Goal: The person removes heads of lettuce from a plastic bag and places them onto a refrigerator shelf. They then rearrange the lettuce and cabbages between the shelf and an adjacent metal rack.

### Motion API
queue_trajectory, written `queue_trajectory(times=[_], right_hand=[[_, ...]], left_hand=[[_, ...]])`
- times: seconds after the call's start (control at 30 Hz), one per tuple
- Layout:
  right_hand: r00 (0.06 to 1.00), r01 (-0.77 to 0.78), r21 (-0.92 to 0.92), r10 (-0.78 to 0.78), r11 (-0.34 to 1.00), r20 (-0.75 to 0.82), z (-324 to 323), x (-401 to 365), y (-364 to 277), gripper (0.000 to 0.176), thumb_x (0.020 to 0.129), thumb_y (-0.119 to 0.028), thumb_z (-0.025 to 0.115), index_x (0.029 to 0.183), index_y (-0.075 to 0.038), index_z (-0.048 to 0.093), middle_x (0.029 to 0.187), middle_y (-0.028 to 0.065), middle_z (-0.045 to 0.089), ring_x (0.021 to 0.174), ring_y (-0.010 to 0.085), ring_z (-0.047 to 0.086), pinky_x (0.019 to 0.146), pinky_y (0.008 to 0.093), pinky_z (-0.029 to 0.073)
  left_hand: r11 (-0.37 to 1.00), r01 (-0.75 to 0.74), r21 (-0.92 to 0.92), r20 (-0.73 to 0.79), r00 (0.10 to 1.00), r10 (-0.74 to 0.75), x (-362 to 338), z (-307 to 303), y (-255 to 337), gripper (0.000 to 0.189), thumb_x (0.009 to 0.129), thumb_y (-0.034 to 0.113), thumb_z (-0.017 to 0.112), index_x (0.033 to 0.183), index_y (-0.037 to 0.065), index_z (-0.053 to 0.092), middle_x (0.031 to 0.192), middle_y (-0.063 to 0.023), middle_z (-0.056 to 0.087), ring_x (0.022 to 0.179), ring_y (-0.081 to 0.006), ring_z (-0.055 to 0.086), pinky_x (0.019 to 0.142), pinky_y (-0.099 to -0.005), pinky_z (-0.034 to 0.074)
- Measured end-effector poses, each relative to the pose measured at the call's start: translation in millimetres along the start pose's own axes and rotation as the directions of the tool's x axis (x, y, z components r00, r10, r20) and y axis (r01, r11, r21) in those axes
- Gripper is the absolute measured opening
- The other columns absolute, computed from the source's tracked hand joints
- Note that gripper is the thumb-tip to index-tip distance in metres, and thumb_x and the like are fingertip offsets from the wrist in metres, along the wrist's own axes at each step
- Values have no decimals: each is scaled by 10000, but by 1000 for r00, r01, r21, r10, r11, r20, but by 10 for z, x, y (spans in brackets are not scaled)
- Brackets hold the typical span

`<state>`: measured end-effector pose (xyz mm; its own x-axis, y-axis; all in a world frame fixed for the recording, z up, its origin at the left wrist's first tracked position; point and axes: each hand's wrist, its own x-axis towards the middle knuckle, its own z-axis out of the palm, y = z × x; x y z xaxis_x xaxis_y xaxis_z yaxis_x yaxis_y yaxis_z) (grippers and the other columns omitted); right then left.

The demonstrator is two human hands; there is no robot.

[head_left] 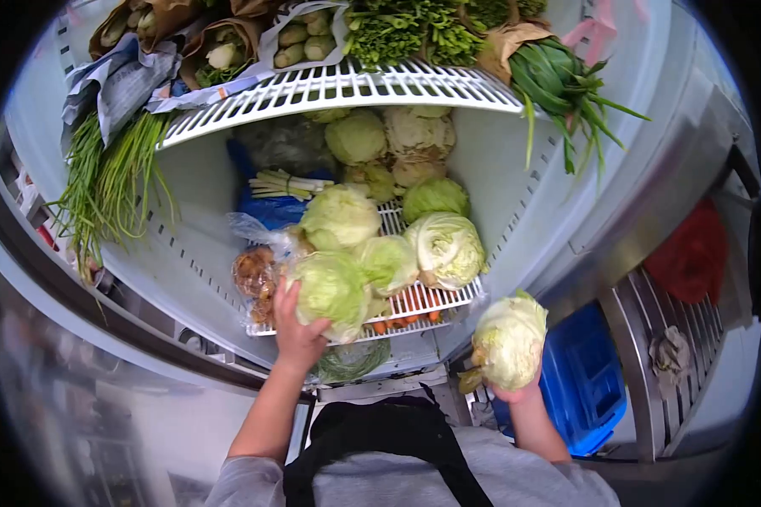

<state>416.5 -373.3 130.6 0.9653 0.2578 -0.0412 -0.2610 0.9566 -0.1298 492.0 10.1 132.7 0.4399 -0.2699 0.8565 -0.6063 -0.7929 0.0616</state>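
Observation:
My left hand [299, 336] grips the near side of a pale green iceberg lettuce [331, 291] at the front of the fridge shelf, fingers along its left side and thumb across its front. Outside the fridge, at the right, my right hand [520, 392] holds up another iceberg lettuce [511, 338] from below; most of its fingers are hidden behind the head. That one has whitish leaves and a browned, ragged leaf at its lower left. More heads lie behind the left one, among them a pale green head [342, 217] and a whitish one [446, 249].
An upper rack [338, 88] holds leafy greens and wrapped vegetables, with scallions [114, 182] hanging at left and leeks [558, 80] at right. A bag of brown roots [254, 272] sits left of the lettuces. Carrots [406, 321] show below. A blue crate [582, 376] stands at right.

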Motion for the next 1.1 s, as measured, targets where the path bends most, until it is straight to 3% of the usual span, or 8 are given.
queue_trajectory(times=[0.1, 0.37, 0.43, 0.53, 0.63, 0.8, 0.9, 1.1], right_hand=[[987, 7, -429, 64, 904, 150, 404, 308, 117, 789, 865, -507, 593, 1460, -74, 312, 1456, 154, 402, 1305, 329, 442, 1061, 501, 399], [882, 467, -567, -307, 679, 359, 1128, 1070, 683, 761, 830, -130, 695, 1456, -54, 268, 1464, 132, 358, 1355, 267, 356, 1136, 427, 279], [595, 714, -694, -437, -97, 674, 1106, 1304, 699, 764, 767, -89, 734, 1422, -116, 342, 1473, 154, 319, 1349, 337, 348, 1124, 458, 303], [329, 623, -344, -163, -702, 930, 962, 1634, 797, 804, 687, -108, 774, 1390, -208, 398, 1450, 148, 328, 1351, 388, 318, 1119, 514, 298], [399, 535, -247, -16, -808, 917, 942, 1777, 1021, 663, 676, -210, 804, 1280, -255, 534, 1431, 157, 342, 1319, 428, 327, 1058, 550, 353], [517, 546, -290, 45, -786, 855, 1310, 1887, 990, 397, 731, -172, 757, 1113, -170, 646, 1318, 127, 471, 1246, 394, 399, 999, 520, 389], [359, 568, -283, -77, -773, 930, 1315, 2174, 745, 434, 725, -122, 725, 1143, -140, 610, 1272, 142, 488, 1155, 382, 457, 946, 500, 418], [702, 231, -516, -227, -825, 675, 1221, 2311, 469, 356, 867, -157, 550, 1214, -81, 538, 1225, 169, 523, 1113, 358, 517, 942, 511, 416]], left_hand=[[993, 119, 20, 118, 986, -120, 133, -120, 361, 645, 627, 286, 866, 1138, 281, 472, 1380, -215, 357, 1299, -542, 303, 1047, -649, 268], [964, 239, 114, 222, 940, -259, 182, 44, 224, 630, 666, 394, 830, 1069, 128, 424, 1500, -318, 188, 1371, -525, 225, 1043, -718, 155], [965, 253, 72, 233, 936, -263, 177, 2, 212, 631, 663, 390, 834, 1067, 122, 430, 1499, -319, 191, 1368, -529, 228, 1045, -716, 156], [958, 288, 11, 258, 924, -281, 229, -78, 267, 651, 640, 338, 864, 1071, 108, 434, 1483, -310, 228, 1364, -522, 251, 1069, -666, 195], [926, 217, -308, -127, 956, -266, 120, 156, 304, 659, 606, 177, 898, 1061, 96, 428, 1386, -246, 365, 1334, -470, 338, 1089, -564, 292], [957, 201, -207, -57, 974, -217, 137, 249, 182, 669, 667, 138, 858, 1151, 110, 397, 1396, -182, 351, 1335, -464, 336, 1080, -568, 315], [970, 232, -69, -7, 972, -233, 216, 261, 190, 814, 695, 146, 837, 1352, 170, 357, 1378, -183, 346, 1332, -477, 320, 1078, -588, 299], [976, 209, -60, 65, 977, -205, 487, 11, 276, 743, 590, 249, 871, 1228, 181, 495, 1297, -138, 366, 1320, -427, 313, 1095, -635, 219]])
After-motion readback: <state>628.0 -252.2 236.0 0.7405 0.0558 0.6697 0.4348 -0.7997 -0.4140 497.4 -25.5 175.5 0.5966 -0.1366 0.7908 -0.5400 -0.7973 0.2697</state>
